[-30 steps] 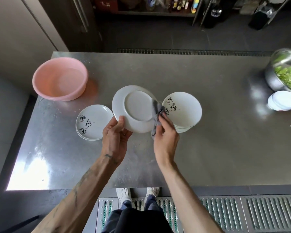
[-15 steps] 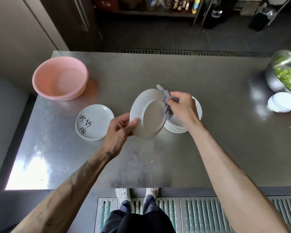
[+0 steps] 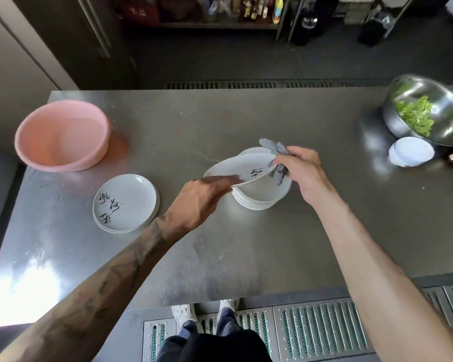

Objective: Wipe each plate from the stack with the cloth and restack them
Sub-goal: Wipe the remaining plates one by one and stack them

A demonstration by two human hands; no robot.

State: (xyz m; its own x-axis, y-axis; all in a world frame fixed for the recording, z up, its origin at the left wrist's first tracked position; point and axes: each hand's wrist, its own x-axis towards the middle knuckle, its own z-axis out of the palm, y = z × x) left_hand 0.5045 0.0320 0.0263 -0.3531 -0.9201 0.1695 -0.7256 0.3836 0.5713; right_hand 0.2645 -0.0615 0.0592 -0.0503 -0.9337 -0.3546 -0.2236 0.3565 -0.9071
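The steel worktop (image 3: 246,121) carries a pink basin (image 3: 60,137) at far left, a steel bowl (image 3: 429,111) of greens at far right, and 2 piles of plates: a low left stack (image 3: 124,202) near the basin and a taller right stack (image 3: 259,199) in the middle. Over the right stack a plate (image 3: 246,169) with black writing is tilted, face up, its left edge pinched by the left hand (image 3: 199,197). The right hand (image 3: 301,171) has its fingers (image 3: 285,159) curled round the grey cloth (image 3: 275,147) at the plate's right rim.
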